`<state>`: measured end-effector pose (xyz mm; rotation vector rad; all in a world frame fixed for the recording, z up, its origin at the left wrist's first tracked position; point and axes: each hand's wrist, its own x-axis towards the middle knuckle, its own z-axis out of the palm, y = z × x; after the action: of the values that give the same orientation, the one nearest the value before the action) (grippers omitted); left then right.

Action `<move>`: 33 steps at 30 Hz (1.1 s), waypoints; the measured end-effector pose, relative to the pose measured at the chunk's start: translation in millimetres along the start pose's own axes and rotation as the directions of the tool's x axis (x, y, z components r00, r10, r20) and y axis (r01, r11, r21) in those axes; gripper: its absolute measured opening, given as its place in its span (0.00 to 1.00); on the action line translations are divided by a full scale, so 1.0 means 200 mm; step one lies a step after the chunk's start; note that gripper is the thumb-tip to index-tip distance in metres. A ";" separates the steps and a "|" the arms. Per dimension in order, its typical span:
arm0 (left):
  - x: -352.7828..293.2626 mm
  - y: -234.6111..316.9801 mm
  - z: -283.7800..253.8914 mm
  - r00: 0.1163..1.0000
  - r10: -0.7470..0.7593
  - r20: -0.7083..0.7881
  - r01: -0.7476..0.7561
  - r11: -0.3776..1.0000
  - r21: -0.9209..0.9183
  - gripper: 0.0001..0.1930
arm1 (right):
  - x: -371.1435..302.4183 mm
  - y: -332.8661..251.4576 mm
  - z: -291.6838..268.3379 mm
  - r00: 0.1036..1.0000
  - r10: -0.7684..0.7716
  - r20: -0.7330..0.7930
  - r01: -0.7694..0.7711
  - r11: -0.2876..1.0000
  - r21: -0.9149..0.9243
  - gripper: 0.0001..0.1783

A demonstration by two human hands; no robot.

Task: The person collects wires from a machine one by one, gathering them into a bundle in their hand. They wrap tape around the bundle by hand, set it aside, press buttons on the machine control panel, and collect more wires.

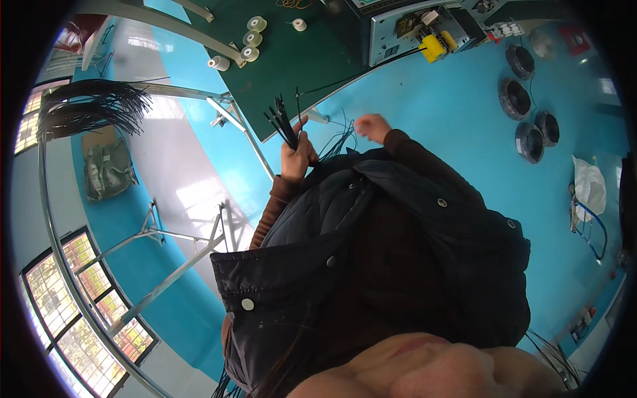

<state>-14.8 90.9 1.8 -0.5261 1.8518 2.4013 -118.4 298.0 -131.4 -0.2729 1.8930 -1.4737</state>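
My left hand (298, 158) is closed around a bundle of black cables (282, 125), whose cut ends stick up past the fingers. One longer cable rises beside the thumb and runs toward the table edge. Loose lengths of thin black cable (340, 143) hang between my two hands, in front of my dark jacket. My right hand (373, 127) is apart from the bundle, to its right. Its fingers look curled in and are a little blurred; whatever they may hold does not show.
Ahead is a green-topped table (312, 60) with thread spools (252, 38) and a machine with a yellow part (434, 48). Black coils (515, 97) lie on the blue floor at right. At left, a metal rack carries hanging black cables (96, 106); a wrapped bag (108, 169) lies beyond.
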 end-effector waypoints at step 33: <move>-0.20 -0.12 -0.10 0.982 -0.044 -0.184 0.147 0.790 0.595 0.11 | 0.18 -0.43 -0.20 0.863 0.225 -0.453 0.141 0.753 0.642 0.12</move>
<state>32.9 83.9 -13.1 -0.7319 2.4298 1.5811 -191.0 279.9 -64.2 0.5529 1.5672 -2.2314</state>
